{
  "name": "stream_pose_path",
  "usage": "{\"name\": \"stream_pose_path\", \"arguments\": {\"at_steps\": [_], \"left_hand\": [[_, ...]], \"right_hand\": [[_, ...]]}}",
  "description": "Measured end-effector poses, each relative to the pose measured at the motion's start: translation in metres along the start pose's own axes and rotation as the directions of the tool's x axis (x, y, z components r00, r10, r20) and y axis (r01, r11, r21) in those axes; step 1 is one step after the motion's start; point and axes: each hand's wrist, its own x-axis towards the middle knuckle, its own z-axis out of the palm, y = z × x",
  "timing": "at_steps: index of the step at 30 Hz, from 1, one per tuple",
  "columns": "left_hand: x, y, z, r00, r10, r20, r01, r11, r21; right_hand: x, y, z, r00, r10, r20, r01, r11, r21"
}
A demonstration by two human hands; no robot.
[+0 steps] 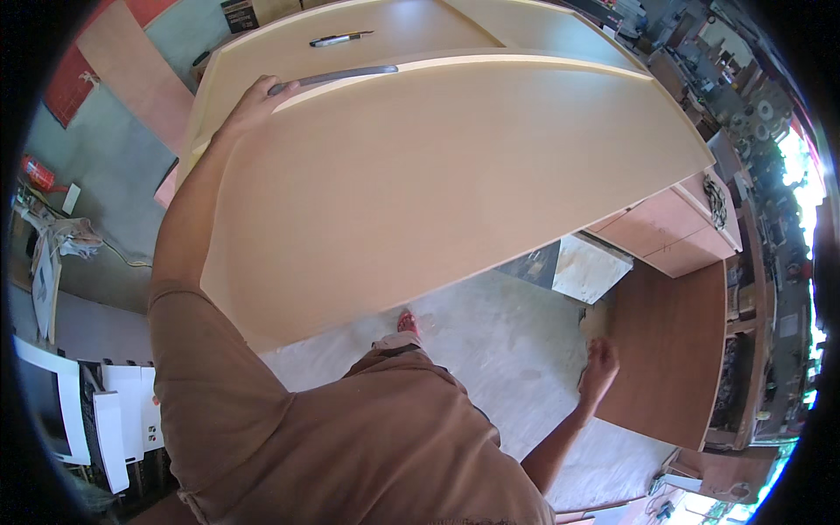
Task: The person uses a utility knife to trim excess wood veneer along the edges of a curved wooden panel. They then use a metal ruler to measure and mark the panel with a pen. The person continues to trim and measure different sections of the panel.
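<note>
In the head view, the left hand (252, 107), upper left of the frame, has its fingers closed around one end of a grey bar (350, 75), which lies along the pale strip (542, 59) at upper centre, perhaps so the strip steadies it. The right hand (599, 366), lower right, hangs clear of the large panel (437, 184); its finger state I cannot tell.

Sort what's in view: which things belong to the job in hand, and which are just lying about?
Apparently in use:
- grey bar, held in the left hand
- large pale panel

Apparently just lying about:
- slim pen-like tool
- red cylinder
- white-framed screen
</note>
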Motion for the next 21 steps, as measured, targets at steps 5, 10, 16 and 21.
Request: {"name": "stream_pose_path", "arguments": {"at_steps": [5, 10, 16, 21], "left_hand": [[0.058, -0.002, 0.032, 0.999, -0.009, 0.032, 0.011, 0.998, -0.064], [0.111, -0.003, 0.056, 0.996, 0.050, 0.080, -0.047, 0.998, -0.035], [0.136, -0.014, 0.083, 0.984, 0.045, 0.170, -0.046, 0.999, 0.003], [0.136, -0.010, 0.090, 0.986, 0.089, 0.144, -0.108, 0.985, 0.135]], "right_hand": [[0.096, -0.209, 0.030, 0.986, -0.164, 0.009, 0.156, 0.952, 0.264], [0.187, -0.332, 0.126, 0.786, -0.508, 0.353, 0.482, 0.861, 0.166], [0.262, -0.404, 0.294, 0.476, -0.664, 0.576, 0.679, 0.694, 0.239], [0.267, -0.442, 0.384, 0.360, -0.794, 0.490, 0.782, 0.543, 0.306]]}}
